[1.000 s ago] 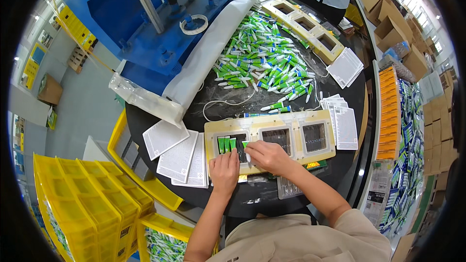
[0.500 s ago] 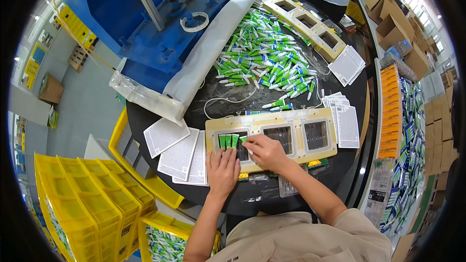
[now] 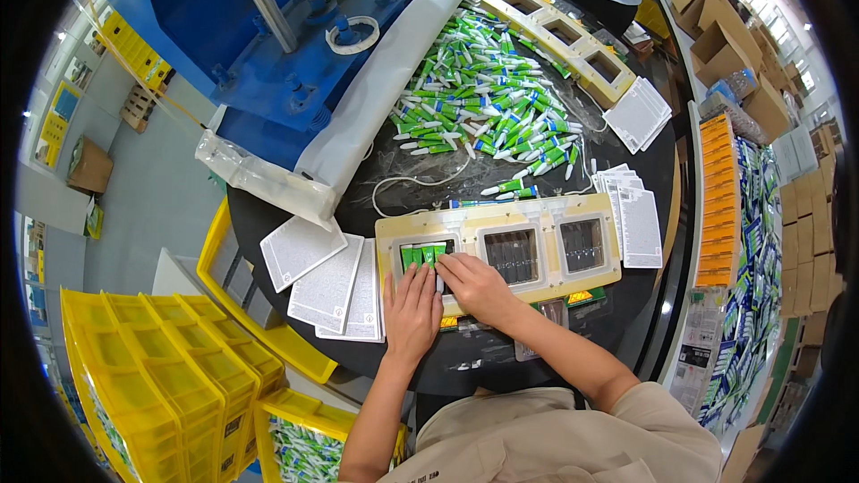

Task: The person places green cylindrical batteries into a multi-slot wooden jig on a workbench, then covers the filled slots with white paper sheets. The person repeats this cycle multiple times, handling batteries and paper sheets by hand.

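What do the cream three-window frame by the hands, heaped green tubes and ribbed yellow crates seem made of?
Frame: opaque, mostly matte; perhaps plastic or painted wood, unsettled. Tubes: probably plastic or coated laminate, given their light sheen. Crates: likely moulded plastic, semi-gloss, judging by ribs and even colour.

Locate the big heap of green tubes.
In the head view, the heap of green tubes lies upper centre, between the blue press and the far cream frame.

The left hand (image 3: 411, 317) lies palm down, fingers (image 3: 413, 285) extended forward. The right hand (image 3: 479, 288), fingers bent, is just beside it, its forearm (image 3: 568, 349) slanting inward.
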{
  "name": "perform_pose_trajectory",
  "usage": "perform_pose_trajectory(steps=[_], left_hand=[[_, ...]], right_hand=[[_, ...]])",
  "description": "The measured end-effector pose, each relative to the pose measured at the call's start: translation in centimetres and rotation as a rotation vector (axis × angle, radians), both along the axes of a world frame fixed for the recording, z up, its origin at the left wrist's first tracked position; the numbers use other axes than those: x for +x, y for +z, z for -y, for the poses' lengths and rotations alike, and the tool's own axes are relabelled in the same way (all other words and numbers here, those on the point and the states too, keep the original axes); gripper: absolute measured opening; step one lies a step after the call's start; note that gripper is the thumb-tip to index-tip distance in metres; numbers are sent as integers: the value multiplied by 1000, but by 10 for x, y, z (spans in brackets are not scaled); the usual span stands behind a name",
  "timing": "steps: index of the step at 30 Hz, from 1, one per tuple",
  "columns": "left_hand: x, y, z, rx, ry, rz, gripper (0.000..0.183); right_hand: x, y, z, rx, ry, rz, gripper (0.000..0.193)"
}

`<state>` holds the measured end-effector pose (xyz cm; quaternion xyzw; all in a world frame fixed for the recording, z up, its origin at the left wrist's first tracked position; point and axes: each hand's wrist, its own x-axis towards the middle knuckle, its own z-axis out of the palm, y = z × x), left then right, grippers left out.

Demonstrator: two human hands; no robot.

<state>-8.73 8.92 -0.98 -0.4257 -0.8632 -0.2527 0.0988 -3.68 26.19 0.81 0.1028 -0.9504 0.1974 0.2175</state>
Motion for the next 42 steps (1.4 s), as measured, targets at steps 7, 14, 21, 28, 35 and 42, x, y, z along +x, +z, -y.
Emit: perform_pose_trajectory(steps=[7,14,21,28,35,42], left_hand=[[-25,19,-6,125,-36,65,35],[-171,25,-99,219,22,-15,22],[-209,1,-140,-110,-69,-85,10],[-105,44,-31,386,141,353,11],[-7,42,16,380,303,474,15],[-5,22,5,297,125,259,24]], right_hand=[[-42,18,-66,-190,-312,-85,23],[-181,-13,-118,-30,-439,-49,9],[-176,-20,-130,25,-467,85,8],[-31,35,-113,-173,-459,-84,19],[42,43,-31,-113,-93,-109,25],[29,21,-14,41,-94,-128,32]])
